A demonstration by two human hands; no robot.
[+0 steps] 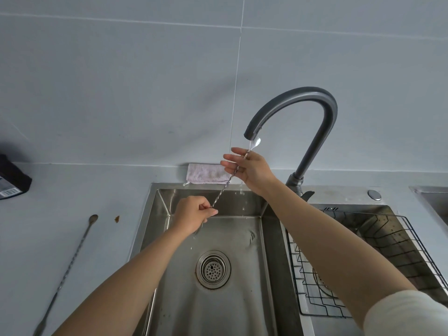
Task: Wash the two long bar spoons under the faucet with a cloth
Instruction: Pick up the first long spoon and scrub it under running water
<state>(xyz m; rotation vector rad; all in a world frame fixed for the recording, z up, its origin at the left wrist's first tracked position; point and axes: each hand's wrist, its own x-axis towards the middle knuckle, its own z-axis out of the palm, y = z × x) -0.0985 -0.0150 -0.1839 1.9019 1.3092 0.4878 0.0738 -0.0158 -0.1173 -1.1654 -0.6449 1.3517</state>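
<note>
One long twisted bar spoon (224,187) slants over the left sink basin, its bowl up under the spout of the dark grey faucet (303,110), where water runs onto it. My left hand (194,213) pinches its lower end. My right hand (249,167) holds the stem near the bowl, fingers partly spread. The second bar spoon (70,265) lies on the counter to the left of the sink, bowl pointing away from me. A pale folded cloth (206,173) rests on the ledge behind the basin, touched by neither hand.
The steel sink (242,299) has a round drain strainer (213,269) in the left basin. A black wire rack (363,258) sits in the right basin. A dark box (12,178) stands at the far left of the counter, and a small brown scrap (117,218) lies near the spoon.
</note>
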